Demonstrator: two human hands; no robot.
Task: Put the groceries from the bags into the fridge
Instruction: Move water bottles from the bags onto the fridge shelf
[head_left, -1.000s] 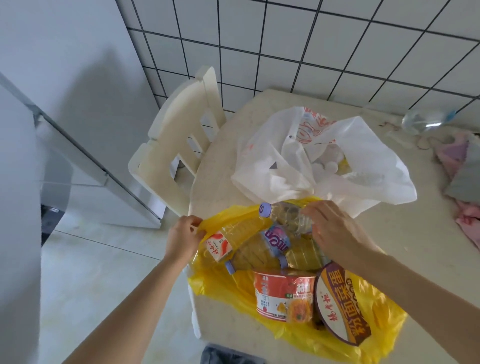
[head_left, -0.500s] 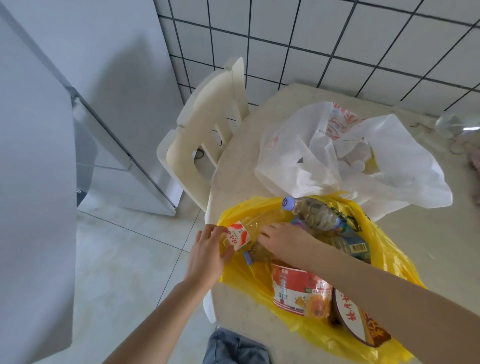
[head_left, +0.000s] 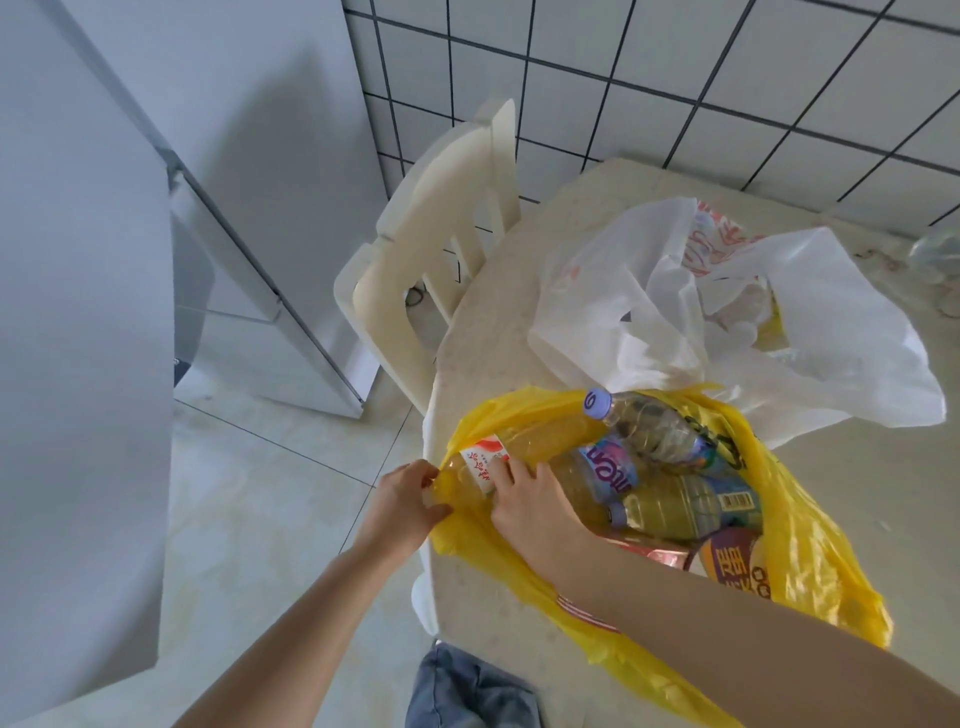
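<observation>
A yellow plastic bag (head_left: 810, 566) lies open on the table's near left corner, holding several clear drink bottles and a noodle cup (head_left: 735, 566). My left hand (head_left: 402, 499) pinches the bag's left rim. My right hand (head_left: 535, 506) reaches inside and grips the red-and-white-labelled bottle (head_left: 480, 470) at the bag's left end. A purple-capped bottle (head_left: 644, 426) and a purple-labelled one (head_left: 605, 470) lie beside it. A white bag (head_left: 613, 312) stands behind. The white fridge (head_left: 67, 364) stands at left with its door (head_left: 291, 182) swung open.
A cream plastic chair (head_left: 441, 218) stands between the round table (head_left: 498, 322) and the fridge. A tiled wall (head_left: 675, 78) backs the table. Pale floor tiles (head_left: 270, 519) lie below, with a denim-clad knee (head_left: 467, 691) at the bottom edge.
My right hand moved left across the bottles to the red-labelled one and closed on it. My left hand stayed on the bag's rim. The view swung right and down.
</observation>
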